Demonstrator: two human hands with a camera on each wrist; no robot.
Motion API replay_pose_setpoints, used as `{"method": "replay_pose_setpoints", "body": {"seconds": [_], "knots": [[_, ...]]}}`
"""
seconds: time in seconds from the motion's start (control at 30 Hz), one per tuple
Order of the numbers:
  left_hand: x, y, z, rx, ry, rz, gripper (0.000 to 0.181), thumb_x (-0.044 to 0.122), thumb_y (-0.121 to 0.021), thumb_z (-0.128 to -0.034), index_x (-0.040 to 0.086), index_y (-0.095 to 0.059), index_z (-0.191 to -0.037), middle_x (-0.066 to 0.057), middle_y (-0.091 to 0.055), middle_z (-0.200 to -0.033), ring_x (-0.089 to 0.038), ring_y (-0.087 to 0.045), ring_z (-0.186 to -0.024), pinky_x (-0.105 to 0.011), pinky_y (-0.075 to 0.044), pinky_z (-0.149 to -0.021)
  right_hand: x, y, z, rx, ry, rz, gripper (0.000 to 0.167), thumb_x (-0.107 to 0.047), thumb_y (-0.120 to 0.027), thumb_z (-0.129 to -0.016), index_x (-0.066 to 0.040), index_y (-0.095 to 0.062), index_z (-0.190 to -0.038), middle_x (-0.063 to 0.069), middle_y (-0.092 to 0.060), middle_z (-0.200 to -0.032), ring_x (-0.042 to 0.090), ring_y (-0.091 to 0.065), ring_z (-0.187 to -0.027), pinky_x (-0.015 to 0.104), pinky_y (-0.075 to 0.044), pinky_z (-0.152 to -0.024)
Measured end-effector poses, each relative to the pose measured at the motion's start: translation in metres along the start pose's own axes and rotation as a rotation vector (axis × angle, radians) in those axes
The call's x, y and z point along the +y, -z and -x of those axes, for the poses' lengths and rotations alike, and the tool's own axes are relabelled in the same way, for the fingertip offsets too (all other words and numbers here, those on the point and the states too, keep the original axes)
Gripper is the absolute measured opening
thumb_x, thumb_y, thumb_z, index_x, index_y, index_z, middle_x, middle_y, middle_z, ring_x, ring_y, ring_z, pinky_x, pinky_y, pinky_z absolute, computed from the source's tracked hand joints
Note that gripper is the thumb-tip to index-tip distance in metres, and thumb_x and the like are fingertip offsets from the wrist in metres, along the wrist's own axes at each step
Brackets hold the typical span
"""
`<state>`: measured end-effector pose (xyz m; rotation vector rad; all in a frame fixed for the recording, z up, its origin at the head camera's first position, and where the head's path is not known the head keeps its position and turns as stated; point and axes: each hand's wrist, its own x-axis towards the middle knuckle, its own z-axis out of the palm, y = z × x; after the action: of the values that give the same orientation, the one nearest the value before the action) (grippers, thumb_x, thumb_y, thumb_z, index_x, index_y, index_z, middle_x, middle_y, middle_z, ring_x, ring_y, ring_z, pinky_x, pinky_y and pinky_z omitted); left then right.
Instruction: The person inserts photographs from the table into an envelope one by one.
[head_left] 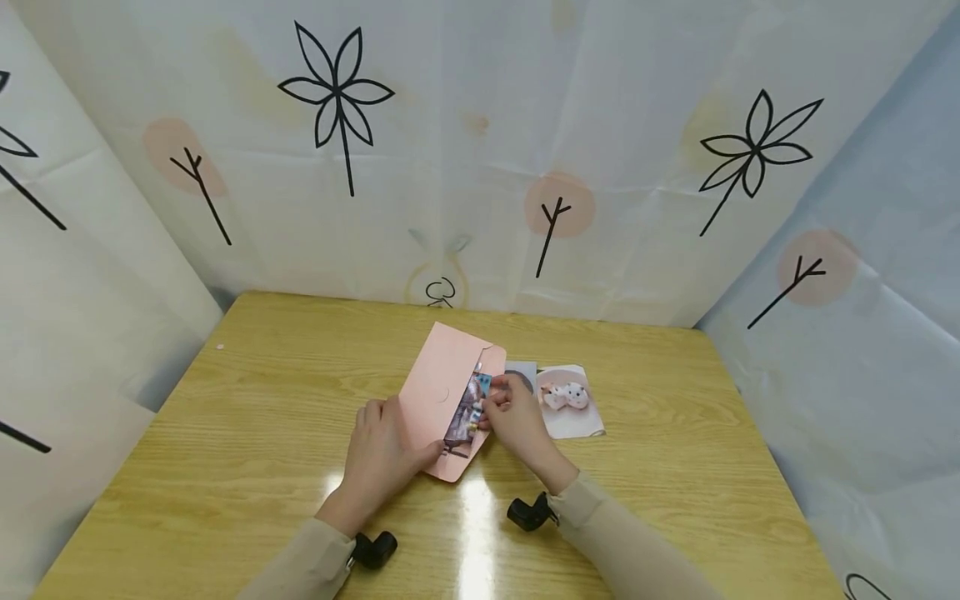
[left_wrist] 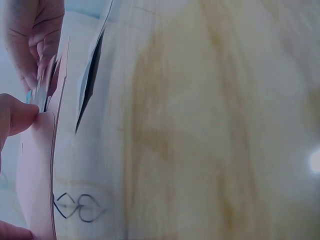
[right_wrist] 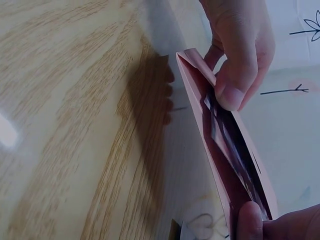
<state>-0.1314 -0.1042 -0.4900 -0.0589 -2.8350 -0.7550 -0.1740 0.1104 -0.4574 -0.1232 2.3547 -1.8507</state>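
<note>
A pink paper envelope (head_left: 435, 379) is tilted above the table, its flap open toward the right. My left hand (head_left: 378, 454) grips it along the lower left, the thumb at the mouth. Part-way inside the envelope sits a glossy photo (head_left: 467, 410) with dark and bright blue areas; in the right wrist view, more than one photo edge (right_wrist: 227, 140) seems to show in the mouth. My right hand (head_left: 517, 421) pinches the photo's right edge. How deep the photo goes is hidden by the envelope's front.
To the right of the envelope lies a photo of two spotted white figures (head_left: 567, 398). Beside it, a greyish photo (head_left: 522, 373) is partly covered by the envelope and right hand. Printed cloth (head_left: 450, 167) hangs behind the wooden table (head_left: 262, 392). A tiny pale scrap (head_left: 220, 346) lies far left.
</note>
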Motion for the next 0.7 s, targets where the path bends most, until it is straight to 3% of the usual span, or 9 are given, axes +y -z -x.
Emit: {"method": "replay_pose_setpoints", "body": {"seconds": [0.23, 0.33, 0.47, 0.57, 0.7], "knots": [[0.004, 0.002, 0.0, -0.016, 0.011, 0.009, 0.098, 0.064, -0.077, -0.0611, -0.005, -0.048, -0.125, -0.02, -0.048, -0.108, -0.035, -0.044, -0.1, -0.046, -0.042, -0.082, -0.002, -0.01, -0.003, 0.0, -0.015, -0.032, 0.046, 0.003, -0.054, -0.092, 0.006, -0.034, -0.133, 0.019, -0.063, -0.092, 0.025, -0.067, -0.065, 0.034, -0.056, -0.062], [0.005, 0.002, 0.001, -0.011, 0.007, 0.014, 0.098, 0.063, -0.078, -0.0603, -0.004, -0.048, -0.125, -0.02, -0.049, -0.108, -0.035, -0.044, -0.1, -0.046, -0.042, -0.082, -0.012, -0.011, 0.001, -0.009, -0.016, -0.041, 0.044, 0.005, -0.055, -0.092, 0.008, -0.034, -0.131, 0.025, -0.062, -0.092, 0.031, -0.068, -0.067, 0.038, -0.057, -0.065], [0.008, 0.002, 0.001, 0.0, 0.003, 0.023, 0.099, 0.062, -0.079, -0.0599, -0.005, -0.049, -0.126, -0.02, -0.049, -0.107, -0.035, -0.044, -0.099, -0.045, -0.041, -0.081, -0.011, -0.014, -0.001, -0.006, -0.018, -0.049, 0.039, 0.007, -0.056, -0.09, 0.008, -0.037, -0.125, 0.025, -0.062, -0.09, 0.031, -0.068, -0.066, 0.039, -0.057, -0.065], [0.009, 0.003, 0.002, 0.002, 0.002, 0.025, 0.099, 0.062, -0.079, -0.0612, -0.005, -0.049, -0.127, -0.02, -0.048, -0.106, -0.035, -0.044, -0.098, -0.045, -0.041, -0.08, 0.0, -0.016, -0.007, 0.006, -0.018, -0.053, 0.037, 0.005, -0.059, -0.09, 0.005, -0.038, -0.12, 0.02, -0.063, -0.087, 0.024, -0.067, -0.063, 0.034, -0.056, -0.062], [0.008, 0.002, 0.002, -0.007, 0.002, 0.02, 0.101, 0.065, -0.077, -0.0627, -0.005, -0.048, -0.129, -0.02, -0.048, -0.106, -0.034, -0.044, -0.098, -0.045, -0.041, -0.081, 0.002, -0.015, -0.007, -0.001, -0.02, -0.055, 0.038, 0.004, -0.061, -0.09, 0.005, -0.039, -0.12, 0.022, -0.063, -0.088, 0.027, -0.067, -0.064, 0.035, -0.056, -0.062]]}}
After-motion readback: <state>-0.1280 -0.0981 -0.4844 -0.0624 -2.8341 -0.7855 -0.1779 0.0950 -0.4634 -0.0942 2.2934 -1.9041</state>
